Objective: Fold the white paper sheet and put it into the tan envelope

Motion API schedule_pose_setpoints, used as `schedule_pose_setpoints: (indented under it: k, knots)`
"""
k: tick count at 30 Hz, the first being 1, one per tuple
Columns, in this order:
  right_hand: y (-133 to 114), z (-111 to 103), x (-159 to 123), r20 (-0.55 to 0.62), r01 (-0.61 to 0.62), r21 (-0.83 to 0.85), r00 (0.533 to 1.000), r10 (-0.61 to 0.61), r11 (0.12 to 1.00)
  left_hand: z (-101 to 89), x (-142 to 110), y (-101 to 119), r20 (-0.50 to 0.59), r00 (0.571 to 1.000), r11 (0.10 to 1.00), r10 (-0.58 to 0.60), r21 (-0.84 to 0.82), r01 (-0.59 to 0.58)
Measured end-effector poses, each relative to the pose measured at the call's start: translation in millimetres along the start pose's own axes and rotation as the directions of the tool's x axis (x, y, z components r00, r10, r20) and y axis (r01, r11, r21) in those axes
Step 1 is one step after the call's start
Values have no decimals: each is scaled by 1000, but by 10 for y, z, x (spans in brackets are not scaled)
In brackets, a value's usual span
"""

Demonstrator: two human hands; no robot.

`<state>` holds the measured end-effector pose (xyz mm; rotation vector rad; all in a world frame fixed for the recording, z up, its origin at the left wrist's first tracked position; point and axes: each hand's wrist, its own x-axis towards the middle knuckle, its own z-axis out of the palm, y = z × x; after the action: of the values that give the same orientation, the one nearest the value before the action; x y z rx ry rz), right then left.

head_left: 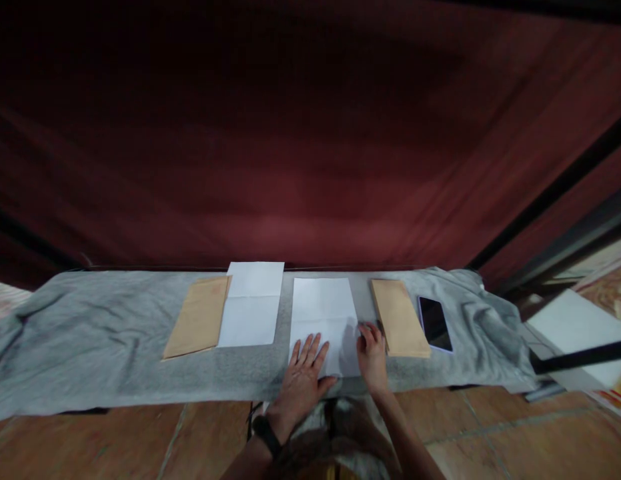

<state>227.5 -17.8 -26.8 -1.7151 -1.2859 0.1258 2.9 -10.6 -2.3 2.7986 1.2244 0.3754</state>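
A white sheet of paper (323, 300) with a crease across it lies on the grey cloth in front of me. My left hand (304, 373) rests flat on its lower left part, fingers spread, a dark band round the wrist. At the sheet's right edge is my right hand (373, 353), its fingers curled and closed. What those fingers hold, if anything, is too small to make out. Just right of that hand lies a brown paper envelope (400, 319). Left of the sheet, a second creased white sheet (251, 313) lies beside another brown envelope (197, 319).
A grey cloth (115, 333) with wrinkles at both ends covers the narrow table. Toward its right end lies a smartphone (435, 324). A dark red panel (300, 167) rises behind the table, and a white board (580, 333) stands at the far right. The floor is tiled (130, 440).
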Motion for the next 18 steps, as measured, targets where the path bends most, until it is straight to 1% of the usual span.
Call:
schedule_pose_setpoints:
  k: [2,4,5,7,9,11,13,16,18]
  knots:
    - [-118,37,-45,49,34,-29,998,-33,999,-12,25,0,4,1000,1000,14,-11,-14]
    - [-277,129,-115,163,98,-5,982,-96,995,-4,58,-7,15,999,999,45,-29,-45]
    - [-366,190,-155,232,143,3,963,-140,990,10,75,-14,19,998,998,57,-36,-56]
    - [-543,320,-234,364,256,-30,903,-228,966,57,102,-34,15,998,997,67,-39,-67]
    - [-699,429,-297,460,322,-127,857,-232,938,121,108,-56,4,997,996,79,-35,-78]
    - [-810,495,-330,494,346,-196,843,-212,918,187,94,-75,-15,995,995,95,-31,-96]
    - [-860,514,-330,498,373,-204,836,-232,905,233,79,-83,-43,995,996,88,-14,-89]
    - [-815,476,-287,503,423,-186,816,-283,887,247,85,-71,-78,995,998,56,38,-53]
    - [-723,429,-248,500,428,-194,817,-287,882,225,106,-58,-84,996,998,28,57,-24]
